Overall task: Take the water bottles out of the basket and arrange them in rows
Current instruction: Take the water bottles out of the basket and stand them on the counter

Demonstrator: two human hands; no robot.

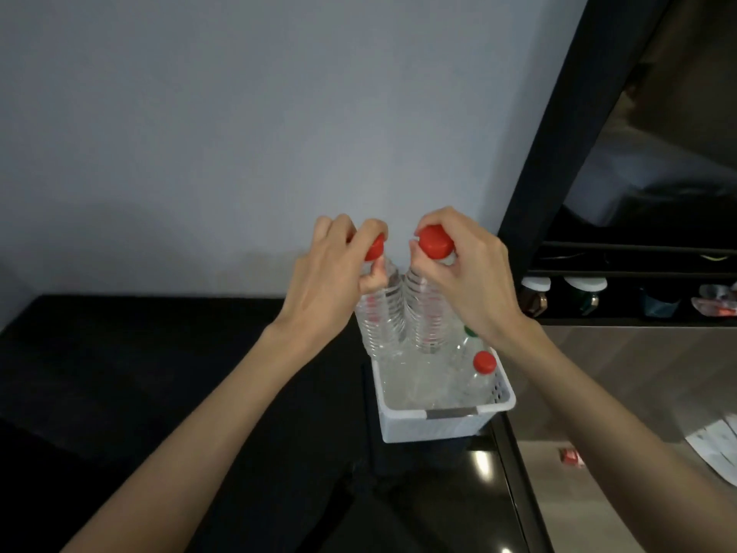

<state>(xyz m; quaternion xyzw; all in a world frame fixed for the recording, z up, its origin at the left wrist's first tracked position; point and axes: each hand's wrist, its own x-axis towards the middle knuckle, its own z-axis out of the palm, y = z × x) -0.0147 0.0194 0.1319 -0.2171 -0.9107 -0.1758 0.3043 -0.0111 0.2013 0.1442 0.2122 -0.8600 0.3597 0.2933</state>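
Hands (331,273) grip two bottles (381,325); label print (430,311) blurred.

Pale grey wall (239,113) rises behind a black counter (139,353).

A black countertop (139,373) meets a grey wall (239,133). To the right, a dark shelf (638,273) holds two white-lidded jars (536,283). Below it, a small red packet (571,457) and a white paper (714,449) lie apart on a steel surface (638,373).
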